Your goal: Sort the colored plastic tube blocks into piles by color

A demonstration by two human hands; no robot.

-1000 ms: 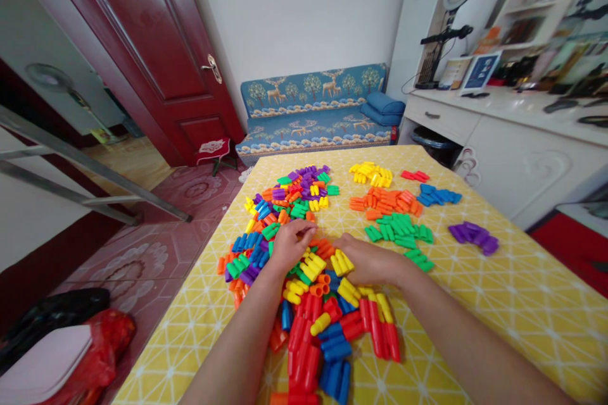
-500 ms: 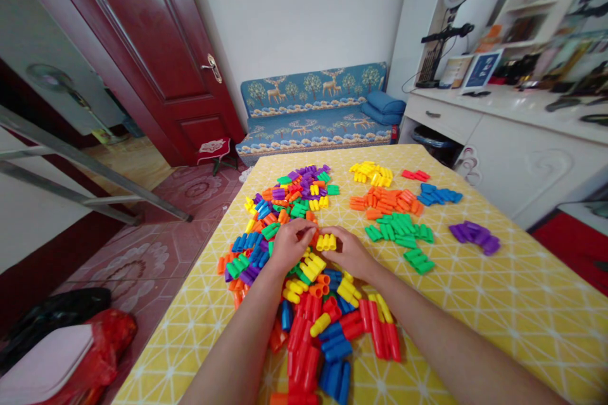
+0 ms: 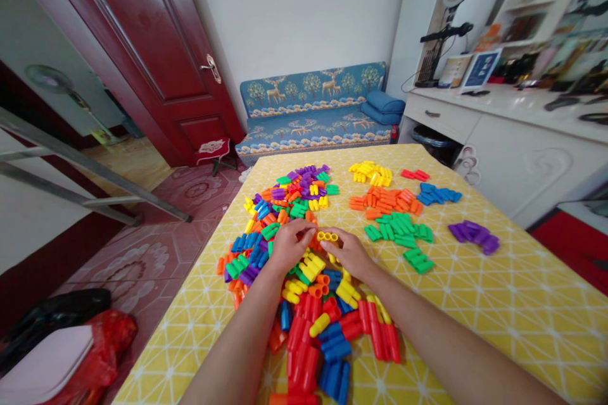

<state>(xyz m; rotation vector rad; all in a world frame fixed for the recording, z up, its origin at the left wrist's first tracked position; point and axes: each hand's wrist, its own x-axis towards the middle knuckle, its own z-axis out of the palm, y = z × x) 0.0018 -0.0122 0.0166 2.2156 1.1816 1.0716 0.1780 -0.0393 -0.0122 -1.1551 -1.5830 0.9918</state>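
A yellow block (image 3: 327, 237) with three round openings is pinched in my right hand (image 3: 349, 252), over the mixed pile. My left hand (image 3: 291, 243) is beside it on the left, thumb and fingertips drawn together; whatever they hold, if anything, is hidden. Around and below both hands lie mixed pieces: yellow blocks (image 3: 312, 266), long red blocks (image 3: 303, 342), blue blocks (image 3: 335, 347) and green ones (image 3: 237, 265). Purple blocks (image 3: 308, 172) lie at the far end of the pile.
Sorted groups lie on the right of the yellow table (image 3: 456, 329): yellow (image 3: 371, 173), orange (image 3: 387, 200), green (image 3: 401, 228), blue (image 3: 437, 194), red (image 3: 415, 174) and purple (image 3: 475, 236). Beyond stands a blue sofa (image 3: 313, 107); a metal frame (image 3: 114, 177) is at the left.
The yellow block in my right hand has tipped, so its round openings now face the camera. My left hand has hardly moved.
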